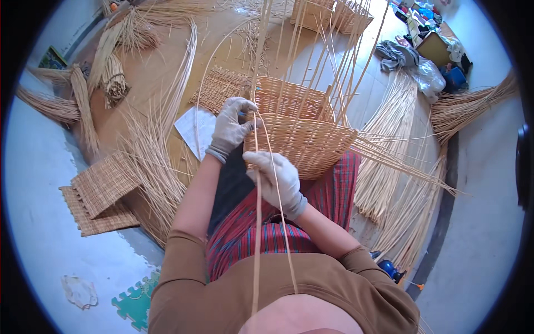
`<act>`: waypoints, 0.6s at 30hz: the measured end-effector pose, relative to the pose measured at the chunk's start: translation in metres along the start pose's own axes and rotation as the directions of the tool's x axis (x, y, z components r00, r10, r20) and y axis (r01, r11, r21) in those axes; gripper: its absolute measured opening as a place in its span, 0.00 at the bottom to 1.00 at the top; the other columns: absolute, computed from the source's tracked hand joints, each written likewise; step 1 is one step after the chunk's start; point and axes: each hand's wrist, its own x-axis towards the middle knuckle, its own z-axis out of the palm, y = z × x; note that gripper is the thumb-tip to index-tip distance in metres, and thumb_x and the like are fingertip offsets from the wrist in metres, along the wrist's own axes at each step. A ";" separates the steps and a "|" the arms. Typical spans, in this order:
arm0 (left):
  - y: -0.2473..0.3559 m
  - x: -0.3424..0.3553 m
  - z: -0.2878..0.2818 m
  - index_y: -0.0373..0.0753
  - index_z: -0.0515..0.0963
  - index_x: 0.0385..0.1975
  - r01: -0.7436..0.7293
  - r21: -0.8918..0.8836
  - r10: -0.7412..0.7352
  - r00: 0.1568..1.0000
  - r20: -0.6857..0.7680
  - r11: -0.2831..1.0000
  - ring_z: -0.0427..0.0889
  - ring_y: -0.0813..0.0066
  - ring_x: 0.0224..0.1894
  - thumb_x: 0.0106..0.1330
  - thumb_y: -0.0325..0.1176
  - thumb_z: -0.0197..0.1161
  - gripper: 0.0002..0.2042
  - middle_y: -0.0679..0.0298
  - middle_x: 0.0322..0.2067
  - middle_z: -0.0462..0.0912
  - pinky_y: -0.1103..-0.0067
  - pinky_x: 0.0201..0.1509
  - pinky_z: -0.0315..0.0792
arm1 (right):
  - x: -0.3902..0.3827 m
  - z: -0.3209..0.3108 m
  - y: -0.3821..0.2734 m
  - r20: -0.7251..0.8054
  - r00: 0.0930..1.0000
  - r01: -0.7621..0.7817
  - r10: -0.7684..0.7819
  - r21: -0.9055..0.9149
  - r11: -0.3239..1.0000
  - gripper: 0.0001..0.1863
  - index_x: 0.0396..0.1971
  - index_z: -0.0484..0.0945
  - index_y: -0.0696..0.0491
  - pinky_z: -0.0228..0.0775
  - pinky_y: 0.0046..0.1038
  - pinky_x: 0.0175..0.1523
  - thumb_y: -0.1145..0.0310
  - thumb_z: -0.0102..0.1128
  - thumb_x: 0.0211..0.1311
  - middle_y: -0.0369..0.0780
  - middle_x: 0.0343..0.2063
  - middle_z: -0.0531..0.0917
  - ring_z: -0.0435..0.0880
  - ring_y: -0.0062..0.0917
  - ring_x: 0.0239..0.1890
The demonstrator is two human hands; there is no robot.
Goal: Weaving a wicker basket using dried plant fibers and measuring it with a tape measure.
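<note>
A half-woven wicker basket [303,146] rests on my lap, tall upright stakes [317,67] rising from its sides and a bundle of loose canes sticking out at its right corner. My left hand [231,127], in a pale work glove, is closed on the basket's left corner, fingers pinched at the rim. Nearer to me, my gloved right hand [278,182] is closed around a long willow strand [257,234] that runs from that corner down toward my chest. A second thin strand [282,222] passes over the back of the right hand.
Loose cane bundles [389,145] lie right of the basket, others [153,161] on the left. Woven panels [105,183] are stacked at left, with another [219,89] beyond my left hand. Finished-looking baskets [331,15] stand at the far side. Clothes and bags [425,61] are piled far right.
</note>
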 end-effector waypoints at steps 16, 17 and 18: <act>0.007 0.001 0.019 0.39 0.72 0.29 -0.081 0.123 0.096 0.988 -0.117 0.989 0.67 0.72 0.38 0.40 0.50 0.85 0.29 0.65 0.35 0.67 0.76 0.44 0.68 | 0.007 -0.036 0.113 -0.080 0.551 -0.556 0.831 0.707 0.437 0.12 0.46 0.82 0.55 0.63 0.14 0.23 0.63 0.62 0.71 0.34 0.32 0.86 0.76 0.10 0.22; 0.014 0.000 0.028 0.38 0.72 0.28 -0.055 0.137 0.079 0.980 -0.180 0.989 0.66 0.72 0.37 0.38 0.51 0.85 0.30 0.65 0.34 0.67 0.76 0.44 0.68 | 0.011 -0.030 0.109 -0.198 0.616 -0.467 0.763 0.688 0.556 0.13 0.48 0.81 0.54 0.64 0.14 0.24 0.63 0.61 0.71 0.33 0.34 0.86 0.76 0.10 0.22; 0.021 0.000 0.038 0.38 0.70 0.25 -0.037 0.135 0.070 0.967 -0.245 0.990 0.65 0.71 0.37 0.40 0.51 0.85 0.30 0.65 0.33 0.66 0.75 0.45 0.67 | 0.015 -0.026 0.106 -0.312 0.666 -0.370 0.678 0.651 0.663 0.13 0.50 0.80 0.53 0.65 0.13 0.25 0.63 0.61 0.72 0.33 0.35 0.86 0.77 0.10 0.22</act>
